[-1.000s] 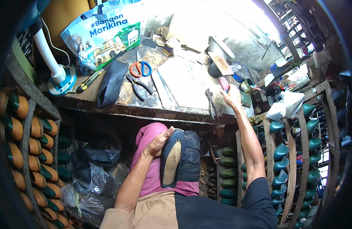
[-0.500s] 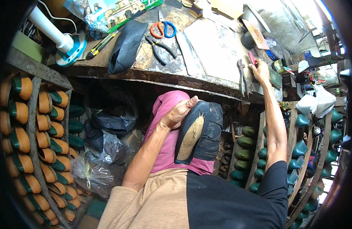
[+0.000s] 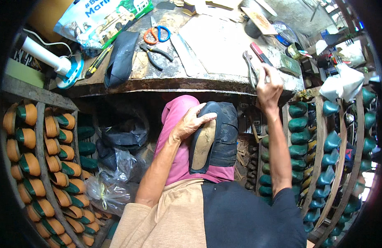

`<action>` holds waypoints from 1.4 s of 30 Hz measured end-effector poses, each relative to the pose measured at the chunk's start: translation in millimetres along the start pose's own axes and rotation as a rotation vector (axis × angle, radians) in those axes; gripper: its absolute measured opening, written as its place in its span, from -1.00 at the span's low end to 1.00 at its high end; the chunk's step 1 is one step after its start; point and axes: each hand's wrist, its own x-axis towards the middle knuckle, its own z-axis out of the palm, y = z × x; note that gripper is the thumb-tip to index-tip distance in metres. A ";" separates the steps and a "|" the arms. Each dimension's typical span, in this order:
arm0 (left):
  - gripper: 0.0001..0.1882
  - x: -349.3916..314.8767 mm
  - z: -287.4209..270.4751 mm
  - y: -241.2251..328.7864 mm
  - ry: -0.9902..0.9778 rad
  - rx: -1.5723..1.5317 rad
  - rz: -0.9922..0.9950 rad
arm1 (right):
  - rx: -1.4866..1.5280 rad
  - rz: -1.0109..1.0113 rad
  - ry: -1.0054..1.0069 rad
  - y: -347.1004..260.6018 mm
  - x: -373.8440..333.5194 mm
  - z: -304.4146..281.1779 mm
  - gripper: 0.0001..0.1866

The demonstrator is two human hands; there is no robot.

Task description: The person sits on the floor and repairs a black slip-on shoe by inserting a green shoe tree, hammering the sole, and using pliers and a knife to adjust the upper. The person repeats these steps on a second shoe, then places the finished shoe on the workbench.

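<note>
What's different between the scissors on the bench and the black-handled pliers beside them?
The scissors have one orange-red and one blue handle; both handles on the pliers are black. The scissors' handles form loops, while the pliers' end freely. The scissors lie farther from the person than the pliers. Both are two-handled tools lying on the bench.

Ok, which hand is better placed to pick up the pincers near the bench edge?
Likely the right: the right hand is close to the pincers, while the left hand is farther off, gripping the dark shoe.
</note>
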 end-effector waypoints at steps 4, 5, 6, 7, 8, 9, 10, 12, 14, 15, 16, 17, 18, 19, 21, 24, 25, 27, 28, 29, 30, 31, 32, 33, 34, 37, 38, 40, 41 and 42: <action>-0.57 -0.8 -2.0 -2.9 0.020 0.052 -0.010 | 0.214 0.377 -0.070 -30.8 -128.3 -12.0 -0.87; -0.56 -1.1 -2.5 -3.2 0.018 0.051 0.000 | 0.356 0.616 -0.168 -27.7 -167.1 -13.7 -0.87; -0.54 -2.0 -3.3 -3.4 0.013 0.036 0.010 | 0.527 0.859 -0.264 -23.8 -207.9 -13.0 -0.86; -0.52 -2.1 -4.0 -3.7 0.008 0.031 0.006 | 0.526 0.947 -0.349 -17.9 -248.6 -13.7 -0.84; -0.47 -3.3 -5.1 -4.1 0.011 0.085 0.027 | 0.499 1.114 -0.455 -10.9 -288.6 -17.6 -0.81; -0.44 -3.7 -6.1 -4.7 0.031 0.153 0.020 | 0.357 0.970 -0.543 -7.1 -328.9 -23.8 -0.79; -0.40 -4.0 -7.0 -5.4 0.041 0.211 0.018 | 0.111 0.949 -0.689 -3.4 -365.7 -32.5 -0.76; -0.37 -4.5 -7.4 -6.8 0.014 0.186 0.007 | 0.133 1.131 -0.932 1.8 -427.4 -54.2 -0.73; -0.40 -5.4 -5.1 -5.3 0.029 0.191 0.017 | 0.142 1.253 -0.993 2.1 -473.8 -69.6 -0.75; -0.44 -7.5 -2.4 -2.9 0.030 0.179 0.024 | 0.109 1.343 -1.047 0.1 -492.4 -75.5 -0.76; -0.52 -8.9 2.0 0.9 0.071 0.176 0.006 | 0.085 1.296 -1.056 -1.9 -507.9 -80.0 -0.76; -0.56 -11.8 7.4 6.1 0.075 0.139 0.054 | 0.040 1.263 -1.070 -3.2 -520.5 -83.2 -0.76; -0.61 -14.3 14.8 12.5 0.101 0.124 0.029 | -0.005 1.229 -1.080 -3.3 -530.3 -85.7 -0.76; -0.66 -21.8 21.6 20.9 0.112 0.139 0.044 | -0.014 1.220 -1.052 -4.4 -538.5 -86.9 -0.76; -0.60 -38.7 37.0 40.4 0.075 0.183 0.159 | 0.084 1.251 -1.058 -3.1 -547.9 -86.9 -0.72; -0.49 -54.9 61.0 63.7 0.055 0.279 0.257 | 0.155 1.303 -1.111 0.2 -544.0 -82.2 -0.70; -0.48 -59.2 66.8 69.0 0.030 0.330 0.290 | 0.143 1.279 -1.139 2.0 -535.7 -78.0 -0.71; -0.42 -63.2 72.6 74.5 -0.042 0.388 0.345 | 0.108 1.076 -1.034 0.8 -508.9 -64.7 -0.70; -0.38 -63.1 72.8 74.5 -0.068 0.537 0.431 | 0.227 1.043 -0.940 0.1 -489.9 -62.6 -0.69; -0.37 -62.4 73.4 71.4 -0.118 0.523 0.444 | 0.295 1.065 -0.891 1.0 -464.8 -55.2 -0.67; -0.36 -61.3 73.1 66.6 -0.159 0.526 0.452 | 0.283 1.027 -0.815 -1.6 -437.1 -46.9 -0.64; -0.36 -63.0 71.6 60.8 -0.162 0.567 0.411 | 0.389 1.063 -0.719 -6.1 -408.2 -43.3 -0.62; -0.35 -65.0 72.2 52.3 -0.158 0.557 0.390 | 0.393 1.018 -0.598 -12.8 -375.3 -32.2 -0.60; -0.34 -67.9 72.1 43.7 -0.143 0.564 0.351 | 0.521 0.971 -0.482 -18.9 -343.2 -32.0 -0.62; -0.32 -71.3 72.3 34.7 -0.130 0.574 0.330 | 0.634 1.053 -0.406 -27.3 -310.7 -29.9 -0.64; -0.32 -79.5 72.8 12.1 -0.112 0.670 0.378 | 0.467 0.744 -0.167 -51.2 -216.9 -30.1 -0.74; -0.32 -81.4 72.5 8.2 -0.103 0.710 0.396 | 0.391 0.641 -0.094 -56.6 -188.7 -32.4 -0.76; -0.32 -81.8 71.5 6.3 -0.098 0.720 0.409 | 0.238 0.422 0.030 -61.0 -138.0 -33.6 -0.80; -0.33 -80.9 71.0 8.0 -0.091 0.718 0.423 | 0.157 0.398 0.032 -59.2 -116.5 -32.3 -0.79; -0.34 -79.8 70.5 11.6 -0.082 0.721 0.433 | 0.086 0.335 0.047 -55.3 -97.9 -28.5 -0.78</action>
